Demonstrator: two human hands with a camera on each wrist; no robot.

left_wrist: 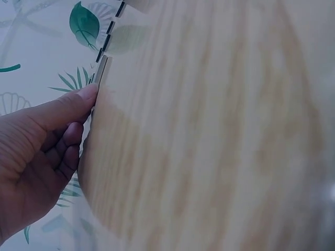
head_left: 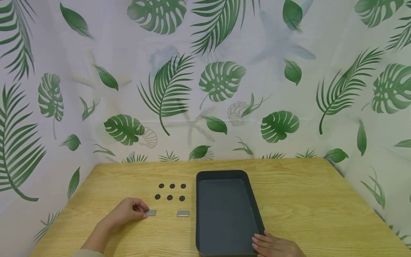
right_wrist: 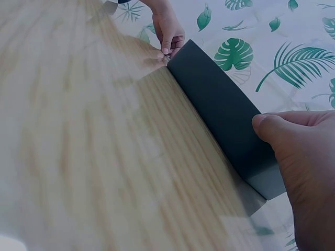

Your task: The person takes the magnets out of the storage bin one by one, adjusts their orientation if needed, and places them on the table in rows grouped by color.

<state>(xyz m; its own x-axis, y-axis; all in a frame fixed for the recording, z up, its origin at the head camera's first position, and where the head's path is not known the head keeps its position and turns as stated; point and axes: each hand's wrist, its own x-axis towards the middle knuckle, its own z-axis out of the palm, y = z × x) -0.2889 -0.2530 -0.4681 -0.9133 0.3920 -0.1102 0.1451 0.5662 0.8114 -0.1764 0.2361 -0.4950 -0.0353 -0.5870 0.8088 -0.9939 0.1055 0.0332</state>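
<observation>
My left hand [head_left: 126,213] pinches the left end of a small flat grey metal bar [head_left: 151,212] at the tabletop. In the left wrist view, the thumb lies along the bar [left_wrist: 102,68] and the other fingers curl beneath. A second, similar grey bar [head_left: 183,213] lies to the right, beside a deep dark rectangular baking tray [head_left: 221,214]. At the tray's near right corner, my right hand [head_left: 277,246] holds the wall, fingers over the rim inside. The right wrist view shows its thumb against the tray's outer wall [right_wrist: 220,110].
Several flat black discs [head_left: 169,197] lie in two rows left of the tray, behind the grey bars. Everything rests on a wood-grain table [head_left: 305,200]. A white cloth with green leaf prints [head_left: 221,135] hangs behind and along the sides.
</observation>
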